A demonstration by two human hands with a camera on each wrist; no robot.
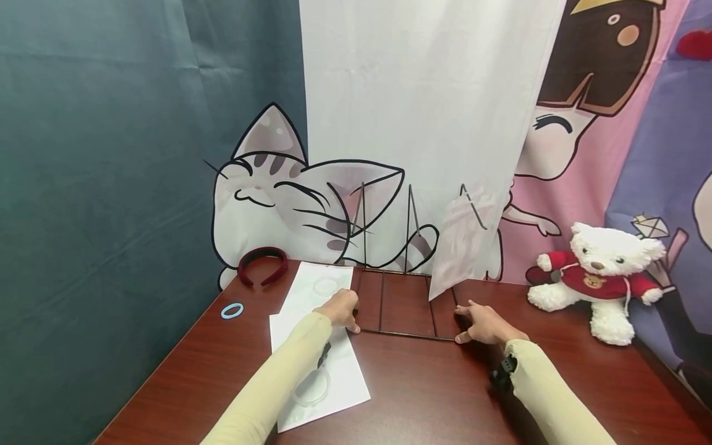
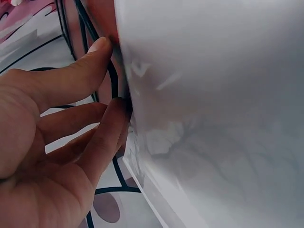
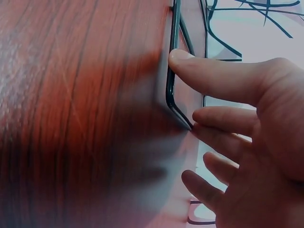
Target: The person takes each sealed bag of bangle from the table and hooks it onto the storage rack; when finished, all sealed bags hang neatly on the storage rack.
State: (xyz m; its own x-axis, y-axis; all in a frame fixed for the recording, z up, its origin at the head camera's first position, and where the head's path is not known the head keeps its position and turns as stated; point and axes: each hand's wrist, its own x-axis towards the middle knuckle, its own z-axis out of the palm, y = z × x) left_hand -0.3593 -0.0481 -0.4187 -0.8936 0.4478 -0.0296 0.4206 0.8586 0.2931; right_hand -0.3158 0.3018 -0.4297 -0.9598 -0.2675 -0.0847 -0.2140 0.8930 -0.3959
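A black wire rack (image 1: 408, 335) with three pointed uprights lies on the brown table. My left hand (image 1: 339, 309) pinches its front left corner, thumb and fingers on either side of the wire (image 2: 114, 78). At the front right corner, my right hand (image 1: 485, 324) holds the frame, with the thumb on the front wire (image 3: 172, 85) and the fingertips by the side wire. A pale, translucent sheet (image 1: 461, 247) leans tilted at the rack's right upright. Beside and under my left hand lie white sheets (image 1: 347, 371), one carrying a clear ring (image 1: 300, 395).
A dark red headband (image 1: 243, 272) and a light blue ring (image 1: 224, 311) lie at the table's left. A pinkish ring (image 1: 315, 286) shows on the farther white sheet. At the right sits a white teddy bear (image 1: 609, 321) in a red top. A printed curtain (image 1: 434, 80) hangs behind.
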